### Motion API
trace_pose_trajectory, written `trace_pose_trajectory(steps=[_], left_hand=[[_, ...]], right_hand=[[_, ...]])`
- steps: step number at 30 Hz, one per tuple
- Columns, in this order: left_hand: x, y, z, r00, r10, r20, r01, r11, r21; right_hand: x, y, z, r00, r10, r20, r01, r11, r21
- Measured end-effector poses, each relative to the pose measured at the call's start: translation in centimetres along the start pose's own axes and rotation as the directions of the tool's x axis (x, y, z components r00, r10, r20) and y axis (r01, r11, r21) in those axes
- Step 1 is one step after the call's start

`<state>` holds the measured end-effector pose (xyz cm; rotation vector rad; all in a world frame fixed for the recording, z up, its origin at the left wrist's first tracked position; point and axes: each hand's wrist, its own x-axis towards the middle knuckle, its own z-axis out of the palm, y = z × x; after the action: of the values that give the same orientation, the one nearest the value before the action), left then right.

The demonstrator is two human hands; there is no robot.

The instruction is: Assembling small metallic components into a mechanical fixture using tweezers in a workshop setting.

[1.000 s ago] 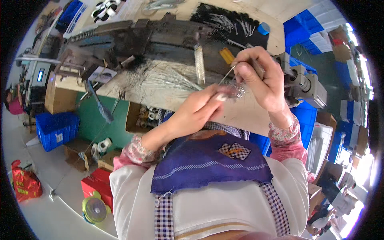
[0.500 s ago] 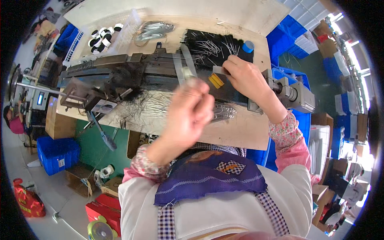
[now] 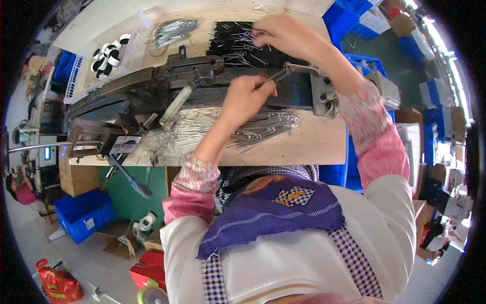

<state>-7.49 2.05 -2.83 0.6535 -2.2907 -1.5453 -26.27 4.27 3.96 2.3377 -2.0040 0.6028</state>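
Left hand: I am watching the left hand (image 3: 246, 99) hovering over the dark machine (image 3: 202, 86), its forearm rising from the lower middle of the view and bending at the wrist toward the far side of the bench.
Left fingers: they are curling shut around a small orange-tipped metal piece (image 3: 266, 77), which is poking out just beyond the thumb and forefinger.
Right hand: the right hand (image 3: 283, 33) is stretching far forward, its forearm running diagonally from the pink sleeve (image 3: 377, 137) up across the machine's right end.
Right fingers: they are bending down into the pile of black parts (image 3: 235, 43), fingertips touching the heap; whether they are pinching anything there I cannot tell.
Silver wire pieces: a loose bundle of silver wire pieces (image 3: 268, 126) is lying on the wooden bench (image 3: 314, 144), just below the left fingers and nearer the body.
Metal bar: a grey metal bar (image 3: 304, 68) is jutting from the machine between the two hands, just beside the left fingertips.
Beyond the fingers: a second bunch of grey wire clips (image 3: 174, 30) is resting to the left of the right hand, well apart from it.
Far left: black-and-white rings (image 3: 109, 50) are sitting in a white tray (image 3: 76, 71), far from both hands.
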Motion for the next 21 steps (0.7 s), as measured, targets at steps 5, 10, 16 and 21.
trace_pose_trajectory(steps=[5,10,16,21], left_hand=[[1.2,0.4,-1.1,0.961,0.270,-0.054,-0.232,0.898,0.375],[0.1,2.0,-5.6,0.677,0.728,0.109,-0.377,0.216,0.901],[-4.6,-1.2,-3.5,0.421,0.823,-0.382,-0.333,0.532,0.779],[-8.1,-7.1,-2.2,0.980,-0.187,0.072,0.079,0.029,-0.996]], right_hand=[[-5.9,-1.0,-0.5,0.991,-0.114,0.069,0.107,0.989,0.102],[-4.0,-2.0,1.9,0.967,-0.218,-0.130,0.240,0.952,0.190],[-2.8,-3.3,3.6,0.964,-0.108,-0.241,0.194,0.910,0.367],[-0.7,-4.3,5.0,0.962,-0.140,-0.235,0.210,0.928,0.307]])
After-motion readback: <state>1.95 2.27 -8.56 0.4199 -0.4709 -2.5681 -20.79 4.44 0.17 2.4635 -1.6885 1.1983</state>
